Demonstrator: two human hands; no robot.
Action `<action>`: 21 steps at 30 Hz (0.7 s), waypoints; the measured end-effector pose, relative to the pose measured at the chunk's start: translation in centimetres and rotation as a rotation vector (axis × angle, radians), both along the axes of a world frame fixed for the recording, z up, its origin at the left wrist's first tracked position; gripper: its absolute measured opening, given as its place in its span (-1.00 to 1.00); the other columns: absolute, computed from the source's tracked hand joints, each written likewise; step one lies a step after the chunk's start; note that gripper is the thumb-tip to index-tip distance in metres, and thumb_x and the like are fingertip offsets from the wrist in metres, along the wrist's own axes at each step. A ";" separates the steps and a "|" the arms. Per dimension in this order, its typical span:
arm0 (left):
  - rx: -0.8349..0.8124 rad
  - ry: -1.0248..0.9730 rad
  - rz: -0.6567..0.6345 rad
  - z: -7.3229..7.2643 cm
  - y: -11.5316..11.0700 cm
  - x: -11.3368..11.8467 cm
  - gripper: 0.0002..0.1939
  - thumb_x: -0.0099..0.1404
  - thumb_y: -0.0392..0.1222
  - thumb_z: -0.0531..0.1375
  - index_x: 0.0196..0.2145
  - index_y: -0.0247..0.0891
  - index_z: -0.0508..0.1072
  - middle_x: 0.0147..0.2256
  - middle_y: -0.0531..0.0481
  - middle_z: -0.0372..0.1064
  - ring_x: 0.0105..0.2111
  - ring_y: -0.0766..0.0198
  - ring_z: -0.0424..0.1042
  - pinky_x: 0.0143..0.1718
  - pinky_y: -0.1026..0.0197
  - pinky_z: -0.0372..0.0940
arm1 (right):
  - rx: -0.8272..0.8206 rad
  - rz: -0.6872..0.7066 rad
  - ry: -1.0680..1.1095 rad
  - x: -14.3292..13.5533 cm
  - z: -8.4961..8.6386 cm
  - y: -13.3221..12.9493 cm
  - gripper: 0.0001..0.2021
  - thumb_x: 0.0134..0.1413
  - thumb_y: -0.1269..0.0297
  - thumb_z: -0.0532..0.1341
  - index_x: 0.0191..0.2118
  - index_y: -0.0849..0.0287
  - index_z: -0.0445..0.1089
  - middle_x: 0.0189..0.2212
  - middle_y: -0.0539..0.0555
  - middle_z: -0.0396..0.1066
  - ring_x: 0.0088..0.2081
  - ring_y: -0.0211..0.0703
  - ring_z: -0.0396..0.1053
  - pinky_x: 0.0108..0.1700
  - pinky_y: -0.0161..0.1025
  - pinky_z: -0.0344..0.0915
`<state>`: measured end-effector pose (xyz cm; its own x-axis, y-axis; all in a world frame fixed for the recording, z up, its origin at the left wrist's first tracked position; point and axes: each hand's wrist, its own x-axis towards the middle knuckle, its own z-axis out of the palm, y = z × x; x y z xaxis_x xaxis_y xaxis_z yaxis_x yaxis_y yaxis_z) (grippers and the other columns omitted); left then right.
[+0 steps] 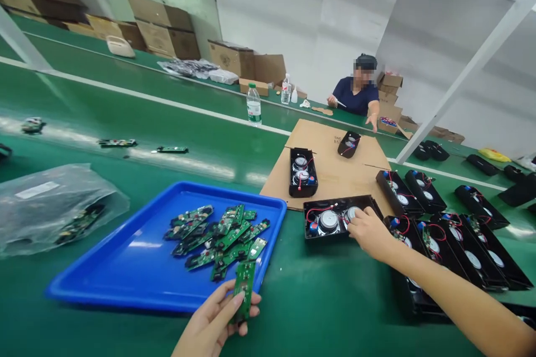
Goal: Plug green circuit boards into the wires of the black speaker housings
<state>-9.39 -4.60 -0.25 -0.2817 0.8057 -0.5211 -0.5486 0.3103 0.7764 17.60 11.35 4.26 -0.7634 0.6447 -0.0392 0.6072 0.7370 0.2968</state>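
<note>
My left hand (221, 312) grips a green circuit board (243, 284) between thumb and fingers, just over the near right edge of a blue tray (104, 234). A loose heap of circuit boards (226, 234) lies in that tray. To the right, a black speaker box (315, 213) rests with its open side up, showing two round speakers, red wires and a blue part. My right hand (368, 231) is closed on the right part of this box, beside its right speaker; the fingertips are partly hidden.
More speaker boxes (473, 259) crowd the right, and two stand on a cardboard sheet (322, 164). A plastic bag (54, 206) holding boards lies left. Single boards (171, 150) and a bottle (253, 106) stand farther back. A person (358, 95) sits across the bench, one hand outstretched.
</note>
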 end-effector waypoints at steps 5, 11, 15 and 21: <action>-0.035 -0.053 -0.025 -0.5 0.8 -0.2 -0.42 -0.34 0.07 0.47 -0.36 -0.25 0.46 -0.43 -0.03 0.54 -0.41 0.15 0.47 -0.55 0.27 0.32 | 0.034 -0.040 0.143 -1.0 -3.5 -6.9 -0.85 0.03 0.52 0.22 -0.51 0.21 0.35 -0.53 0.07 0.40 -0.35 -0.11 0.22 -0.31 -0.16 -0.04; 0.007 -0.097 -0.065 -0.7 0.9 0.3 -0.53 -0.16 0.06 0.42 -0.34 -0.30 0.52 -0.38 -0.10 0.55 -0.36 0.11 0.49 -0.50 0.24 0.37 | 0.058 -0.075 0.241 -1.7 -5.7 -8.8 -0.79 -0.04 0.58 0.25 -0.57 0.20 0.31 -0.60 0.02 0.34 -0.41 -0.15 0.20 -0.36 -0.19 -0.03; -0.006 -0.083 -0.076 -0.5 1.5 0.5 -0.57 -0.14 -0.01 0.41 -0.32 -0.29 0.52 -0.35 -0.14 0.55 -0.33 0.06 0.50 -0.48 0.20 0.38 | 0.007 -0.138 0.394 -2.4 -3.8 -8.2 -0.97 0.07 0.39 0.25 -0.33 0.16 0.38 -0.38 0.04 0.39 -0.34 -0.15 0.24 -0.34 -0.21 0.09; -0.007 -0.078 -0.144 0.2 2.4 1.0 -0.60 -0.08 -0.04 0.38 -0.28 -0.28 0.51 -0.38 -0.08 0.50 -0.37 0.13 0.45 -0.46 0.21 0.35 | 0.002 -0.194 0.505 -5.8 -3.4 -4.9 -0.78 0.05 0.52 0.23 -0.17 0.14 0.41 -0.16 0.13 0.40 -0.21 -0.03 0.25 -0.28 -0.16 0.18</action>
